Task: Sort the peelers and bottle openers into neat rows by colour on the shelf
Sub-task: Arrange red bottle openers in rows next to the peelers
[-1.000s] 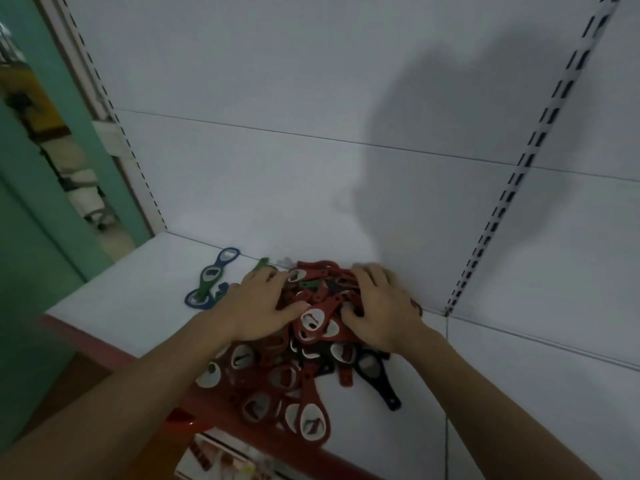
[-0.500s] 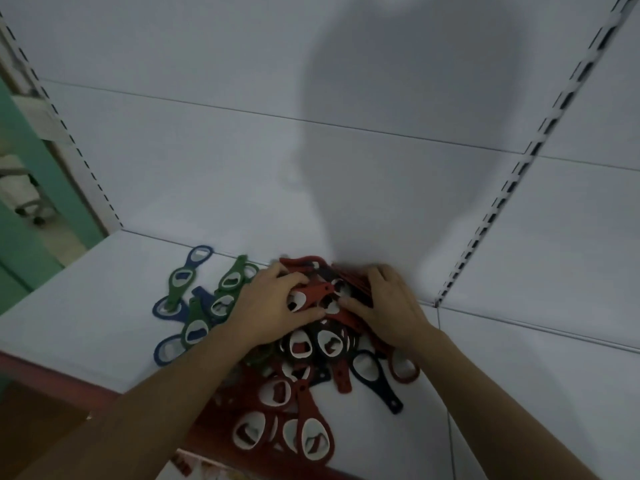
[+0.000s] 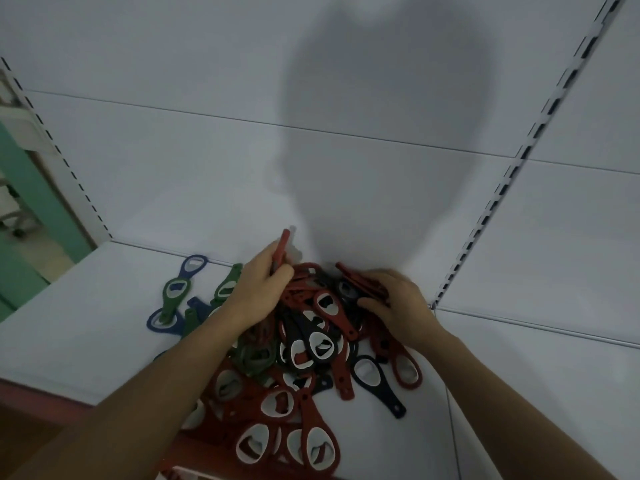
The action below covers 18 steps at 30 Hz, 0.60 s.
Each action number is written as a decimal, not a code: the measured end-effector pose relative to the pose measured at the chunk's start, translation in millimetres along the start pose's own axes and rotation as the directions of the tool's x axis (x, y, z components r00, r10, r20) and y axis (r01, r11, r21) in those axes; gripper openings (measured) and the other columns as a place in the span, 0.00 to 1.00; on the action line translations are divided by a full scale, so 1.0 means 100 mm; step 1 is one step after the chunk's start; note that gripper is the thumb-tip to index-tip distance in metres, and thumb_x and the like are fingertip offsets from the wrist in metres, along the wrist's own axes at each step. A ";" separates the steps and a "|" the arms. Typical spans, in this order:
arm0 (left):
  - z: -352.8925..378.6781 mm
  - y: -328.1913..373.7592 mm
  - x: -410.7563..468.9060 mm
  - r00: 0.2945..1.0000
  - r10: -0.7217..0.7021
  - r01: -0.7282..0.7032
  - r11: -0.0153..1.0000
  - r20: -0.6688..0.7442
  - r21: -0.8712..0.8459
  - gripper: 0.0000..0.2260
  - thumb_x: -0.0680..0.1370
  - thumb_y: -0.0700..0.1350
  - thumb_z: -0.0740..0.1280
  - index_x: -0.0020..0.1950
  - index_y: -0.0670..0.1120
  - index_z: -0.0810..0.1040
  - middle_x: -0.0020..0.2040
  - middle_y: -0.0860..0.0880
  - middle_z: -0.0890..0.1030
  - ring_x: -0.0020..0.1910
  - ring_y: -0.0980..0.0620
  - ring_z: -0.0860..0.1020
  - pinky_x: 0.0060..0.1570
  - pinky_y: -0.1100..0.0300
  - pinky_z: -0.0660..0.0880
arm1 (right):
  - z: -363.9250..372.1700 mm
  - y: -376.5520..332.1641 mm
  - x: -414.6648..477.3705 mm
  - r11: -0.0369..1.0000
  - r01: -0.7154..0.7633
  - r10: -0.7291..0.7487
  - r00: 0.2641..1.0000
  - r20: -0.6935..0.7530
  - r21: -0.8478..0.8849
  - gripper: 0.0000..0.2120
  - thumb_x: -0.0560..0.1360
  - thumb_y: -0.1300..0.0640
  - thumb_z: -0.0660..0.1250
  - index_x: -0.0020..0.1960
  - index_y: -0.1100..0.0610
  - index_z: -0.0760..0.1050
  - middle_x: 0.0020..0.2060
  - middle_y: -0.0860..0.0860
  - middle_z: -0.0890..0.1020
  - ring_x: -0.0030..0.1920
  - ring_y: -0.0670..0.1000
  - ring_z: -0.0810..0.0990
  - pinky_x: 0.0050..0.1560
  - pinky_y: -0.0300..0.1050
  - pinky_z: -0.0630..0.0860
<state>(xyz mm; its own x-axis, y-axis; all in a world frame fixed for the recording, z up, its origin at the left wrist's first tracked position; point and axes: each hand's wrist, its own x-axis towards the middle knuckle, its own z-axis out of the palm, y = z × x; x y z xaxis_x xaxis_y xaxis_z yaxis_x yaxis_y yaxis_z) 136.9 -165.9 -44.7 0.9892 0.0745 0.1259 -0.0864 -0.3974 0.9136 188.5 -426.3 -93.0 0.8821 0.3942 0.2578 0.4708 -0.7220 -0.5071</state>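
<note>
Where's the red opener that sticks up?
Head view, left of centre: the left hand grips the red opener behind the pile, near the back wall.

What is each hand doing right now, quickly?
Left hand: closed, holding a red opener.
Right hand: closed, holding a bunch of red openers.

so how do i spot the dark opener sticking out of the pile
Find the white shelf, then the pile of mostly red openers on it. At the pile's near right edge lies the dark opener, handle pointing out over bare shelf. Unlike the other dark ones, it lies mostly clear.
</note>
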 end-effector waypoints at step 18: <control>0.63 0.42 -0.24 0.976 -0.186 0.174 0.357 0.113 -0.918 0.27 0.70 0.29 0.60 0.63 0.52 0.79 0.63 0.40 0.83 0.58 0.39 0.82 0.57 0.44 0.77 | -0.26 -0.72 -0.36 0.056 -0.319 0.399 0.876 0.272 0.946 0.12 0.83 0.56 0.63 0.62 0.58 0.79 0.56 0.55 0.85 0.58 0.56 0.84 0.54 0.54 0.80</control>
<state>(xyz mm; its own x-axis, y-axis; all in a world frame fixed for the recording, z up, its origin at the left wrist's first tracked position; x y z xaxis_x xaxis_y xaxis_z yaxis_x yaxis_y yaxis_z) 116.9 -241.7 -33.4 0.9949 0.0436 -0.0909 0.0331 0.7106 0.7028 123.3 -403.0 -44.5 0.9567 0.2113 -0.2002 -0.2681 0.3722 -0.8886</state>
